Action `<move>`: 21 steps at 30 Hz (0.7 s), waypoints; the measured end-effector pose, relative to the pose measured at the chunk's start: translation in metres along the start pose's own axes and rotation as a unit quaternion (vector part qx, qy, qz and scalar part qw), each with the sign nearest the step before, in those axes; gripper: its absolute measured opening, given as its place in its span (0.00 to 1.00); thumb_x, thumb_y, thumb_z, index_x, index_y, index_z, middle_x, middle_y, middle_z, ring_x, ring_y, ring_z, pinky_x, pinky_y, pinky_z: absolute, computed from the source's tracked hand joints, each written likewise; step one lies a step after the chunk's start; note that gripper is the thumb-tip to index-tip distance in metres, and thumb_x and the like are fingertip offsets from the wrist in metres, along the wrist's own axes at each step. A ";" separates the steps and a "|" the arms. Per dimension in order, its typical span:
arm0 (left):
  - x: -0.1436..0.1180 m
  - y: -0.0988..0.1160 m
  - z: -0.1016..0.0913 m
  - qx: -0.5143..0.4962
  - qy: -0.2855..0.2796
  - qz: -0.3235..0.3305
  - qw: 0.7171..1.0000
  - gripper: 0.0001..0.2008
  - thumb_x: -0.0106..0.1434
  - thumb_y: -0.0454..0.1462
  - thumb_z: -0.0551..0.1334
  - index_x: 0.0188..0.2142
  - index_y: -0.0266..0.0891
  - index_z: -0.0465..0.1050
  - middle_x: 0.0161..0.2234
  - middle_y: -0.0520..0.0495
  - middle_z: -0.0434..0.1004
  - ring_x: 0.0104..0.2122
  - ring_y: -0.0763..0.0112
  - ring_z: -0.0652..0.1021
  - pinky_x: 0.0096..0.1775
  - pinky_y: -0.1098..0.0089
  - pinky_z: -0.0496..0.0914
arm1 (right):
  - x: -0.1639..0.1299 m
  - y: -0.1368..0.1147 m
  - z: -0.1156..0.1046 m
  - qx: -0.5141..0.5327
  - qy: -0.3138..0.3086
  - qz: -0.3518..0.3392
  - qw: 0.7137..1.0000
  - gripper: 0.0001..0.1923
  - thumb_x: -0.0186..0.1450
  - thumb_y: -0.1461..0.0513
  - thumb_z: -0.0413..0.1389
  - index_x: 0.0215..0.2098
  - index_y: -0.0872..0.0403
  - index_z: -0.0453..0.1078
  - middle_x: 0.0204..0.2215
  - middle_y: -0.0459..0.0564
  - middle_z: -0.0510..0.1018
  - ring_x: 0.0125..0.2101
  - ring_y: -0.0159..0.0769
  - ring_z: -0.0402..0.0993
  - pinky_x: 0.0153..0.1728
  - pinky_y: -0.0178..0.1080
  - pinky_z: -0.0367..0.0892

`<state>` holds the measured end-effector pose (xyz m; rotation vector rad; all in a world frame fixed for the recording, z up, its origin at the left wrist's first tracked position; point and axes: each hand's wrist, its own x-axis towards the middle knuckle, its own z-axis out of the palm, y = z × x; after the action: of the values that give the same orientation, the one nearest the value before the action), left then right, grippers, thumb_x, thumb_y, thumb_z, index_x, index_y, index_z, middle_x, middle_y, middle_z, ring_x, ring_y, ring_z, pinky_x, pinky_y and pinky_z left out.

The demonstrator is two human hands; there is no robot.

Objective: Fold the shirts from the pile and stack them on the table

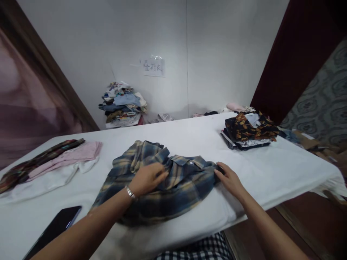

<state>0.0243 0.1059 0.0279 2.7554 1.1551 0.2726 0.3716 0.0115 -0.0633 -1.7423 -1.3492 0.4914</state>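
Observation:
A blue, yellow and grey plaid shirt lies bunched across the middle of the white-covered table, with a pocket flap and a pale button showing. My left hand, with a silver band at the wrist, is closed on the shirt near its middle. At the shirt's right end, my right hand pinches the edge of the cloth between thumb and fingers. Part of the shirt is hidden under my left hand and forearm.
A black phone lies at the front left. Several garments lie along the left side. A folded clothes stack sits at the right. Beyond the table rises a taller clothes pile. A paper sign hangs on the wall.

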 end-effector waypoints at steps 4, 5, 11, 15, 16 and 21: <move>0.035 -0.030 0.004 0.071 0.050 -0.141 0.986 0.13 0.63 0.43 0.57 0.43 0.39 0.72 0.46 0.40 0.76 0.47 0.58 0.75 0.45 0.64 0.68 | 0.017 -0.020 0.006 -0.002 -0.081 0.064 0.995 0.27 0.62 0.47 0.51 0.52 0.52 0.73 0.49 0.53 0.78 0.51 0.46 0.72 0.55 0.46 0.63; 0.038 -0.037 0.008 0.073 0.030 -0.158 0.984 0.15 0.62 0.43 0.58 0.45 0.38 0.72 0.48 0.39 0.75 0.48 0.57 0.74 0.47 0.63 0.68 | 0.018 -0.026 0.006 0.016 -0.095 0.085 0.992 0.28 0.62 0.45 0.50 0.50 0.53 0.74 0.49 0.53 0.78 0.51 0.46 0.72 0.55 0.47 0.62; 0.025 -0.027 0.024 0.100 0.106 -0.063 0.987 0.19 0.65 0.38 0.54 0.54 0.39 0.68 0.57 0.38 0.68 0.55 0.55 0.68 0.54 0.58 0.63 | 0.014 -0.047 -0.009 0.078 -0.192 0.169 0.964 0.33 0.63 0.40 0.46 0.39 0.56 0.79 0.41 0.53 0.82 0.47 0.47 0.75 0.52 0.45 0.64; 0.025 -0.013 0.032 0.069 -0.008 -0.077 0.995 0.14 0.66 0.40 0.53 0.44 0.39 0.74 0.45 0.39 0.76 0.48 0.57 0.74 0.49 0.60 0.66 | 0.028 -0.046 -0.009 -0.077 -0.208 0.096 0.970 0.22 0.63 0.51 0.50 0.39 0.57 0.78 0.40 0.54 0.82 0.44 0.46 0.75 0.47 0.42 0.65; 0.027 -0.013 0.036 0.065 -0.026 -0.099 0.993 0.14 0.65 0.41 0.54 0.42 0.38 0.75 0.44 0.37 0.77 0.48 0.56 0.75 0.48 0.60 0.67 | 0.033 -0.046 -0.006 -0.129 -0.192 0.078 0.970 0.19 0.62 0.54 0.52 0.42 0.57 0.77 0.41 0.54 0.81 0.44 0.45 0.75 0.47 0.41 0.65; 0.036 -0.025 0.048 0.054 -0.019 -0.178 0.982 0.24 0.63 0.49 0.55 0.52 0.35 0.69 0.55 0.31 0.70 0.56 0.49 0.69 0.52 0.54 0.65 | 0.036 -0.052 0.011 -0.225 -0.207 0.015 0.952 0.24 0.57 0.62 0.55 0.52 0.54 0.71 0.44 0.54 0.80 0.44 0.43 0.75 0.43 0.38 0.65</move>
<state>0.0429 0.1462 -0.0195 2.5605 1.6635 0.1173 0.3451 0.0521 -0.0208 -2.1071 -1.8436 0.6270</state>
